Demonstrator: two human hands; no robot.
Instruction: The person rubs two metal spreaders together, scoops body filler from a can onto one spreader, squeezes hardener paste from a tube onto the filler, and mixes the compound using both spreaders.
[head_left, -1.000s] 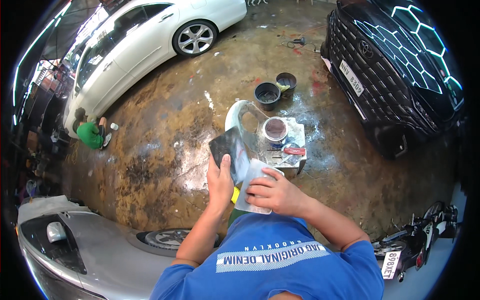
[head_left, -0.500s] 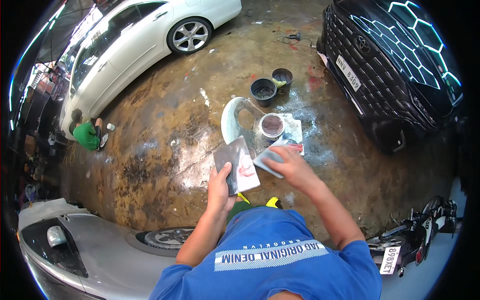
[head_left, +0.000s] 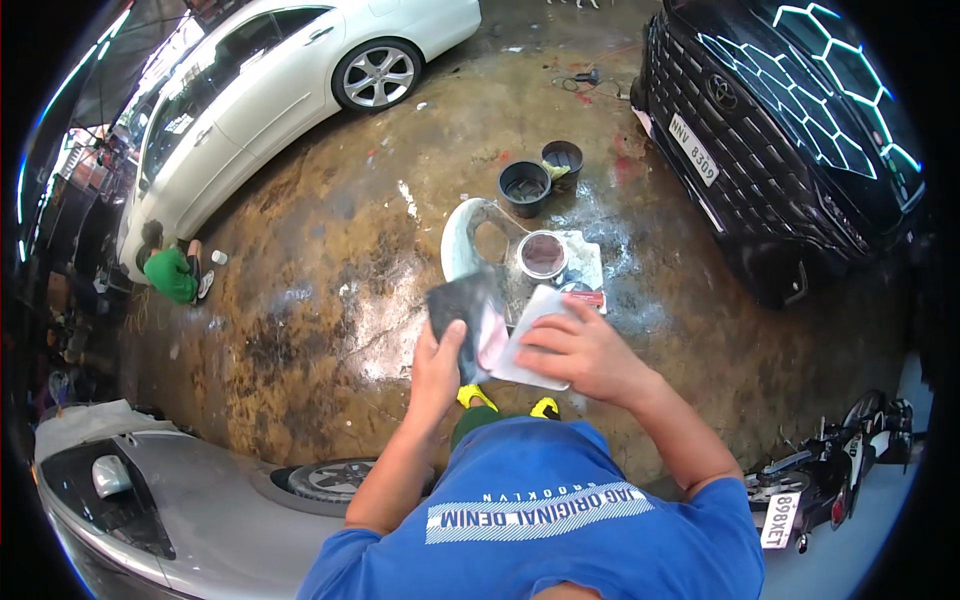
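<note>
My left hand (head_left: 436, 368) is closed round a flat board, its thumb on top. The board's dark part (head_left: 458, 308) faces up, and a smear of pink paste (head_left: 490, 338) lies on its pale right side. My right hand (head_left: 590, 355) grips a thin, pale flat spreader (head_left: 541, 306), fingers spread across its face. The spreader overlaps the board's right edge; motion blur hides whether they touch. Just beyond my hands, a round tub of brownish material (head_left: 544, 256) rests on a stained white plastic chair (head_left: 462, 235). A red tube (head_left: 588, 298) lies beside the tub.
Two black buckets (head_left: 524, 189) stand beyond the chair. A white car (head_left: 270, 110) is at far left, a black car (head_left: 740, 170) at right, a grey car (head_left: 215, 500) at near left. A motorcycle (head_left: 840, 470) stands at near right. Someone in green (head_left: 172, 275) crouches at left.
The spreader has come nearer to me and turned, showing more of its broad pale face. My right fingers have spread over it. The board has tilted slightly in my left hand.
</note>
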